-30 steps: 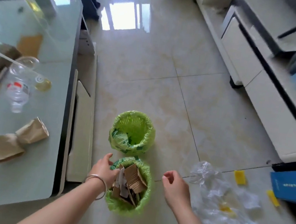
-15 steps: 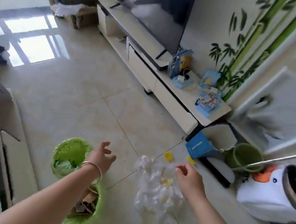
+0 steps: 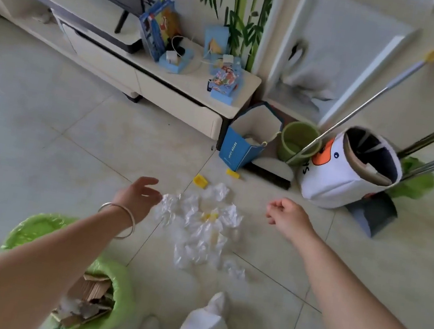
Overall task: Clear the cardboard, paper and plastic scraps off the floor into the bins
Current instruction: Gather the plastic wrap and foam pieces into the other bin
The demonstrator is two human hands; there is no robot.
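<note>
Crinkled clear plastic scraps lie in a loose heap on the tiled floor, between the person's two outstretched arms. Small yellow bits sit in the middle of the heap, and two more yellow pieces rest on the floor just beyond it, near a blue paper bag.

The left hand, with a silver bangle on its wrist, reaches over the near left edge of the heap; its grip is apart, fingers spread and relaxed, holding nothing. Whether the fingertips touch the plastic cannot be told. The right hand hangs above bare floor to the right of the heap, fingers loosely curled around nothing.

At lower left stand two bins with green liners. The nearer bin holds cardboard pieces and paper; the farther bin is mostly hidden behind the left forearm.

Beyond the heap, a white fabric basket with a bird face stands beside a green bucket, a broom and a dustpan. A pale TV cabinet runs along the wall.
</note>
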